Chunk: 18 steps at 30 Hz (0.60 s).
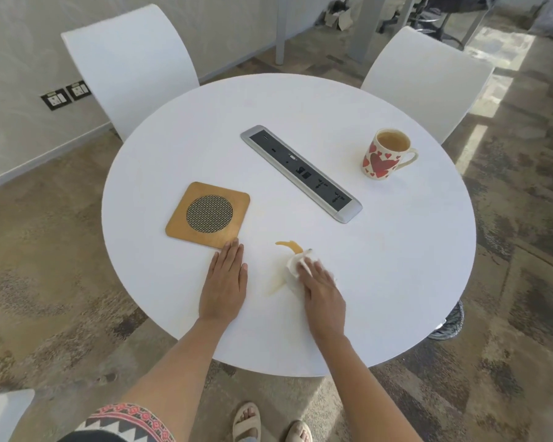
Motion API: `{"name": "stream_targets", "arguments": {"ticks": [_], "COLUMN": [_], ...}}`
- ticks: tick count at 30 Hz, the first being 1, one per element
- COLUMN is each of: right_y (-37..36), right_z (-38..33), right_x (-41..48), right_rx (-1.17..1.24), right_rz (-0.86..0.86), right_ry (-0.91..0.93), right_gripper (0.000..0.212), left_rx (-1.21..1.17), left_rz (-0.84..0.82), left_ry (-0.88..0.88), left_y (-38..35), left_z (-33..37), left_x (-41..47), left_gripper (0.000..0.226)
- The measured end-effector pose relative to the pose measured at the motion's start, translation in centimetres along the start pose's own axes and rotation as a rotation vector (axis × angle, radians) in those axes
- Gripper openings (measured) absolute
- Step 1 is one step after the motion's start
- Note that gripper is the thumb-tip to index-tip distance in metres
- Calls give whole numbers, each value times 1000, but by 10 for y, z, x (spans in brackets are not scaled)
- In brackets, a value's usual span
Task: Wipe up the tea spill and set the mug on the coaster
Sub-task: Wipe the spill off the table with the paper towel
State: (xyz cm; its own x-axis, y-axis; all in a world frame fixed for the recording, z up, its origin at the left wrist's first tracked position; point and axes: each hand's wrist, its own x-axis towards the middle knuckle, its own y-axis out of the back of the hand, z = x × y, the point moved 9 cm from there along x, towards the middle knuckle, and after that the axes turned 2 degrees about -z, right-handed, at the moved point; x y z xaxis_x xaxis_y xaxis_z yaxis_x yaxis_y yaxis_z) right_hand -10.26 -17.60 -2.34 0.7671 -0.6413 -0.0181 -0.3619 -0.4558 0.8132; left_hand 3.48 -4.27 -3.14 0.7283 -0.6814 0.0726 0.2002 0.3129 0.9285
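On the round white table point(396, 266) a brown tea spill point(288, 245) streaks just beyond a crumpled white tissue point(292, 266). My right hand point(321, 291) presses flat on that tissue. A fainter smear point(273, 288) lies left of the tissue. My left hand point(225, 283) rests flat on the table, fingertips touching the near corner of the square wooden coaster point(208, 215) with a round mesh centre. The cream mug with red hearts point(385, 154), full of tea, stands at the far right, handle pointing right.
A silver power and socket strip point(302, 173) is set diagonally in the table's middle, between coaster and mug. Two white chairs point(131, 68) point(428, 78) stand at the far side. Someone's shoe point(450, 323) shows under the table's right edge.
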Motion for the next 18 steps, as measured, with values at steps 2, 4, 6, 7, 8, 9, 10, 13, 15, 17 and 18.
{"name": "stream_targets", "arguments": {"ticks": [2,4,6,7,8,9,10,13,15,17,18], "right_y": [-2,-12,-21,-26,-30,-32,-32,-24,-17,-20,-24], "right_z": [-6,-27,-54,-64,-70,-71,-70,-55,-52,-62,-69], "right_x": [6,2,-12,-19,-23,-23,-21,-12,-11,-21,-28], "right_rx": [1,2,-24,-41,-53,-58,-77,-119,-88,-82,-80], "right_rz": [-4,-41,-50,-52,-74,-110,-137,-138,-97,-86,-101], "right_ry": [6,102,278,367,433,463,479,450,390,431,488], "right_gripper": [41,41,44,49,53,55,56,54,52,50,50], "left_rx": [-6,-19,-30,-27,-22,-23,-31,-77,-99,-131,-154], "left_rz": [5,8,3,1,3,5,7,16,21,24,22], "left_ry": [0,6,9,7,2,-1,0,13,17,19,22], "left_y": [0,0,-1,-1,-2,-2,-1,1,2,3,3], "left_z": [0,-1,-1,-1,-1,-1,-2,-2,-2,-2,-2], "left_x": [0,1,1,1,1,1,1,2,2,2,2], "left_gripper": [46,46,46,46,46,45,45,44,44,44,44]}}
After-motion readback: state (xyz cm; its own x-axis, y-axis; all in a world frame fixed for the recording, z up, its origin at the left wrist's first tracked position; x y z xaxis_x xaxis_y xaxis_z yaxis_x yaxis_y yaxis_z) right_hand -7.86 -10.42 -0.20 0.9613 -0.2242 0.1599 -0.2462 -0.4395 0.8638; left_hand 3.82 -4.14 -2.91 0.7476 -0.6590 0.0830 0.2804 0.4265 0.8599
